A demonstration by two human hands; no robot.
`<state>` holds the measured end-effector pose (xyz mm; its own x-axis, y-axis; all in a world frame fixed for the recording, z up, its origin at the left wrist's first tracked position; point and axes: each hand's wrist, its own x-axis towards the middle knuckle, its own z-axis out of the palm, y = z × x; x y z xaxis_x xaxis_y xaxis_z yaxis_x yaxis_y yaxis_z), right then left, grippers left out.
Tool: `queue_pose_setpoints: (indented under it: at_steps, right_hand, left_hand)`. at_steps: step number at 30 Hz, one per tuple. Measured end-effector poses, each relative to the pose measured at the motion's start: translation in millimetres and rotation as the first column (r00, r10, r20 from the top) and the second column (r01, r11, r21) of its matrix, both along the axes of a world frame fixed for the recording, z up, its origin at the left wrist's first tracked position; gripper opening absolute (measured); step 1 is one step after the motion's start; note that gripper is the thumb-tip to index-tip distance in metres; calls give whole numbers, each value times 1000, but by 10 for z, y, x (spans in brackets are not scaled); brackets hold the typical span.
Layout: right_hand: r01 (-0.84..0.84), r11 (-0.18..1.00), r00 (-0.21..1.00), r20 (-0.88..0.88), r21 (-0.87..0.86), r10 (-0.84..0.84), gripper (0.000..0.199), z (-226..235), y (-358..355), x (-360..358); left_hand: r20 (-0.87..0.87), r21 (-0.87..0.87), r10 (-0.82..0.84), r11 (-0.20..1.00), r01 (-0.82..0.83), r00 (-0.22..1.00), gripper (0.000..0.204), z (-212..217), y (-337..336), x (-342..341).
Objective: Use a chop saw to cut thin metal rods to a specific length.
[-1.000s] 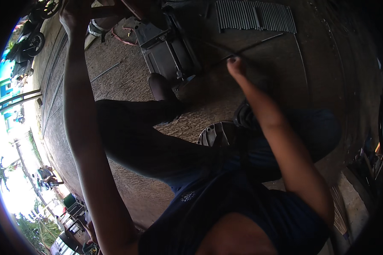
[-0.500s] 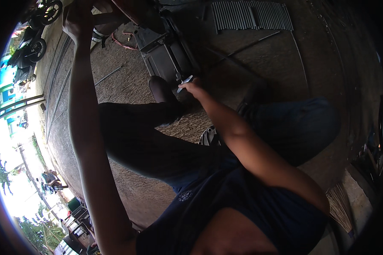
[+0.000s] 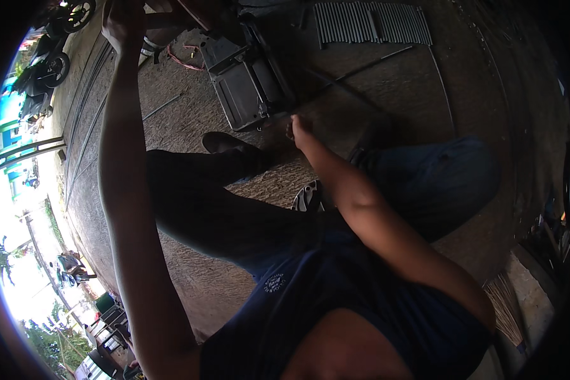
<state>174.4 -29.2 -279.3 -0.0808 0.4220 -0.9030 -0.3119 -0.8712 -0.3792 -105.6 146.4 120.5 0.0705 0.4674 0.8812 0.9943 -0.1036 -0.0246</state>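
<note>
Seated person, viewed from above. Left hand (image 3: 125, 24) raised, fingers curled around a dark object; what it is cannot be told. Right hand (image 3: 299, 130) closed on a thin metal rod (image 3: 367, 64) just beside the grey metal box (image 3: 247, 85) on the ground

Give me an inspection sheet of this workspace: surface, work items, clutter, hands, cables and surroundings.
Surface: rough, dusty concrete floor.
Work items: grey rectangular metal box lying on the floor; long thin metal rod lying beside it.
Clutter: row of grey metal bars laid side by side; straw broom at the right.
Hands: left hand raised high, gripping something dark, unclear what; right hand reaches down by the box's lower corner, grip unclear.
Cables: pink cord on the floor.
Surroundings: parked motorcycles, sunlit street and trees at the left.
</note>
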Motion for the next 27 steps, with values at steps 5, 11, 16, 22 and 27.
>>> queue_pose_setpoints:
  at_steps: [5,11,16,22,27]
  right_hand:
    - [278,924,880,-317,-263,-355,32,-131,99,106]
    - [332,940,898,-278,-76,-340,38,-209,319,225]
    - [61,951,955,-258,-302,-143,40,-119,180,-38]
    - [282,948,878,-358,-151,-318,42,-220,131,131]
    - [-6,999,983,-183,-37,-1,40,-238,137,187]
  left_hand:
    - [-1,-41,15,999,-15,1000,28,71,-67,84]
    - [181,-48,-122,990,132,976,23,131,-185,295]
    - [177,-47,-119,990,129,977,25,136,-174,282]
    - [103,-32,-101,994,104,990,25,115,-149,222]
    - [142,-54,-67,996,75,988,25,111,-153,232]
